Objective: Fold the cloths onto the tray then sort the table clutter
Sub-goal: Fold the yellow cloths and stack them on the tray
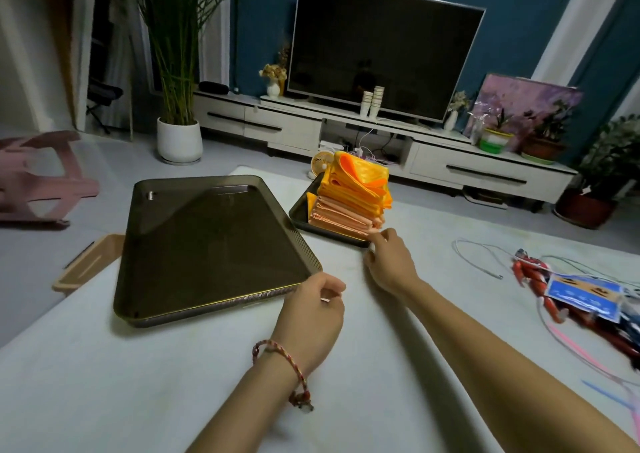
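Observation:
A large dark empty tray (207,244) lies on the white table at centre left. My left hand (311,310) grips its near right corner, fingers curled over the rim. Behind it to the right, a smaller dark tray (298,215) holds a tall stack of folded orange and peach cloths (353,194). My right hand (388,262) reaches to that tray's near right corner, fingers touching the rim just below the lowest cloth. Whether it pinches the rim I cannot tell.
Table clutter lies at the right: a white cable (478,255), red pens and a blue packet (585,296), pink and blue straps (588,362). A beige basket (86,262) sticks out past the table's left edge. A TV unit (346,123) and potted plants stand beyond.

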Demonstrator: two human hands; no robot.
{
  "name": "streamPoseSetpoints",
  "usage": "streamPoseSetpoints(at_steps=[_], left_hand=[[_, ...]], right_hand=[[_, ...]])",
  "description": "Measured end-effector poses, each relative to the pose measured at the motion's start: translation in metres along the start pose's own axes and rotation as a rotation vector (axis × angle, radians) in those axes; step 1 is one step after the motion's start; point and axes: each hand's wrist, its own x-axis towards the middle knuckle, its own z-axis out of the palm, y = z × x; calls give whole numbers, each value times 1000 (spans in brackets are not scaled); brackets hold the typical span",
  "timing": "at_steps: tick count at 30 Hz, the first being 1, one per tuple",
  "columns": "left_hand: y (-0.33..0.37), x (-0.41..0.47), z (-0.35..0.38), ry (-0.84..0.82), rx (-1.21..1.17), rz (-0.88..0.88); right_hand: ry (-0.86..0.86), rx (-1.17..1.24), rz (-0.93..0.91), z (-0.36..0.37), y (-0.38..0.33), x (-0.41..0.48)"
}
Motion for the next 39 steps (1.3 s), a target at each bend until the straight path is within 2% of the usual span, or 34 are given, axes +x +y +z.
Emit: streamPoseSetpoints(at_steps=[6, 15, 22, 27, 36, 39], left_hand=[[-14, 11, -3, -4, 50, -30], [-16, 11, -6, 23, 77, -54], [-18, 11, -8, 34, 132, -51], [-5, -1, 2, 27, 163, -49], [20, -69, 50, 38, 299, 138], [43, -90, 60, 149, 380, 391]], right_hand=[[115, -131, -105, 5, 7, 20], [58, -57, -188, 8, 14, 22], [81, 63, -296, -8, 30, -23], [81, 29, -320, -26, 46, -71], [40, 28, -273, -59, 43, -158], [33, -13, -310, -64, 46, -189]])
